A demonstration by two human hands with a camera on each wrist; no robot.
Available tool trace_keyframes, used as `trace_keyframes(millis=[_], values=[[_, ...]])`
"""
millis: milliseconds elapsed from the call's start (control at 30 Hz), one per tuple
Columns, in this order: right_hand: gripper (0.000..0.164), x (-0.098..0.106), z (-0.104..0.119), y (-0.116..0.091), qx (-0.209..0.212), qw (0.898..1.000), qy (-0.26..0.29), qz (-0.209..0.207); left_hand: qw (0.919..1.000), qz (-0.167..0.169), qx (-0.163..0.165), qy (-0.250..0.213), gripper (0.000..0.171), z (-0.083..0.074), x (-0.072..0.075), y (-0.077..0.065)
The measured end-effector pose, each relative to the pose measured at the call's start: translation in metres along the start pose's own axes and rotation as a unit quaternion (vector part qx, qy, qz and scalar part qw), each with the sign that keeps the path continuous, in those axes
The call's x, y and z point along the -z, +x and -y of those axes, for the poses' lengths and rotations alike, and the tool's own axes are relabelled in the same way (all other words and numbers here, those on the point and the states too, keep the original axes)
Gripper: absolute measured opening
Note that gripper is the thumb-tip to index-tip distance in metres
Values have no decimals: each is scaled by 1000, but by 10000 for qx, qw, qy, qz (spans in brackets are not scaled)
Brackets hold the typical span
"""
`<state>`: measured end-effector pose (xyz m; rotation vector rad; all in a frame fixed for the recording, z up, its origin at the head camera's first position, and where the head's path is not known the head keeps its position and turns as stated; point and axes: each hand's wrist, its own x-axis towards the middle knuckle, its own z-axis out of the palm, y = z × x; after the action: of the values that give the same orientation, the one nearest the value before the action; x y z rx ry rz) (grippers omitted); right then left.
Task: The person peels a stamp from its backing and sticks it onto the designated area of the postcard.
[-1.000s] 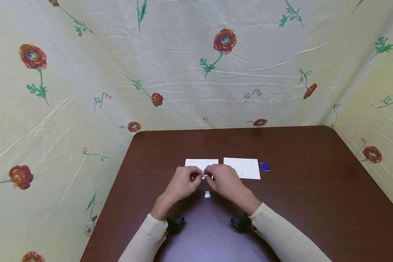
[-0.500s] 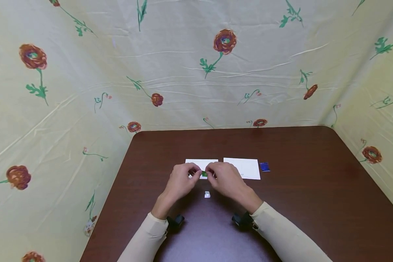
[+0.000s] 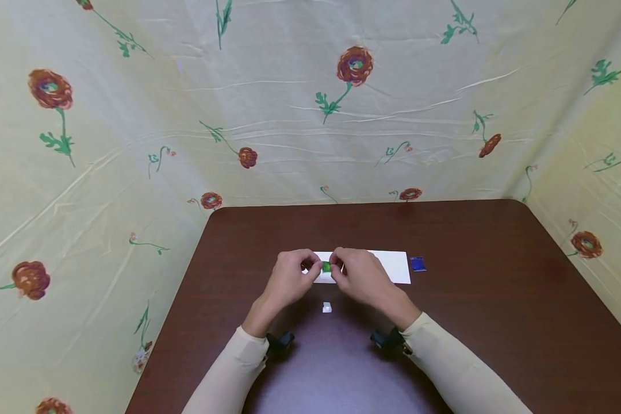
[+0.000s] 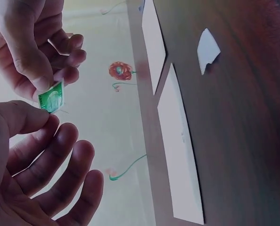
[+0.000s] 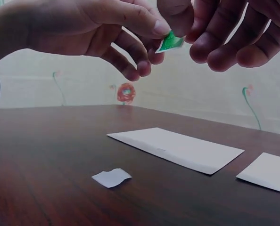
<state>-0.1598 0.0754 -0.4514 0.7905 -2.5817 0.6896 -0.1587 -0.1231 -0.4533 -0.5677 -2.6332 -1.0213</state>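
Above the dark table, the left hand pinches one edge of the small green slip; the right hand pinches the opposite edge. Likely light, thin and easily creased, it seems best taken by its margins.

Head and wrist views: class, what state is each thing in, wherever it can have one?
Green piece: held above the table
Left hand: pinching the green piece
Right hand: pinching it too
Left card: lying flat
Right card: lying flat, apart from the left card
White scrap: lying loose, one edge uneven
Blue square: lying beside the right card
Floral sheet: creased
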Motion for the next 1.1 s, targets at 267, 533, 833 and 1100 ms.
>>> trace_keyframes(millis=[267,533,833,1100], values=[[6,8,-4,7,-116,9995,302,-65,9992,28,-19,-404,7,-3,1,10],[8,15,-9,14,-221,9987,451,-38,9995,79,87,-309,9,-8,2,19],[8,17,-12,19,-358,9983,454,96,9990,-61,170,-401,11,-6,-1,25],[9,13,-12,19,-458,9978,462,146,9978,-297,240,-550,11,-4,0,26]])
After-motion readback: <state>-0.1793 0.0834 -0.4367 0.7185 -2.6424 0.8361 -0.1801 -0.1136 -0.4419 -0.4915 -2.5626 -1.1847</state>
